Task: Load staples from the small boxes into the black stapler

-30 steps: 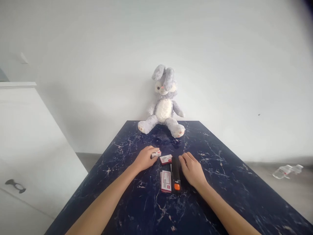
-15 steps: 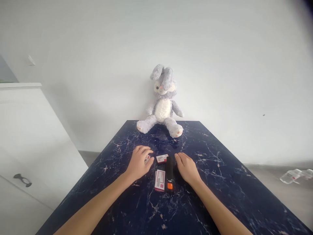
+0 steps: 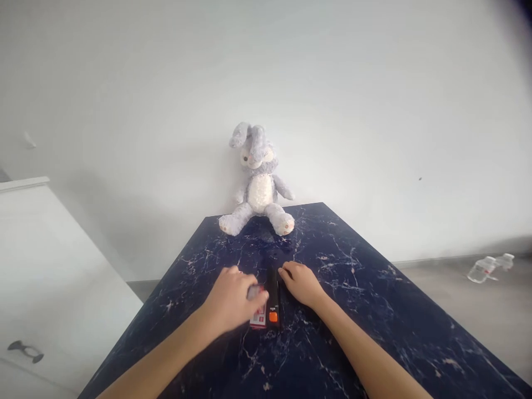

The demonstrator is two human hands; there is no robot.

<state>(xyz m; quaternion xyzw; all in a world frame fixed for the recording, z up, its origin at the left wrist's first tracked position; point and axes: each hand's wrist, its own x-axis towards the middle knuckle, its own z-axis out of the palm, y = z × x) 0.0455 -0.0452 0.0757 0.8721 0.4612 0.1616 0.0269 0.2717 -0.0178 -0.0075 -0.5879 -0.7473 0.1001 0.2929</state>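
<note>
My left hand [image 3: 230,299] hovers low over the dark marble table [image 3: 357,310], fingers curled round a small white and red box [image 3: 255,291] that looks blurred. Just beneath it, a flat red and white box [image 3: 258,320] shows only its near end. A black stapler with an orange end [image 3: 273,299] lies lengthwise right of these. Beside the stapler's far end rests my right hand [image 3: 301,284], fingers stretched and touching the stapler, with nothing held.
A grey and white plush rabbit [image 3: 257,185] sits at the table's far edge against the white wall. A white cabinet with a dark handle [image 3: 25,350] stands on the left. A clear plastic bottle [image 3: 490,267] lies on the floor at right.
My left hand has drawn nearer and to the right with the small box, now covering the other boxes. My right hand stays by the stapler. The view has shifted, the rabbit sitting further left.
</note>
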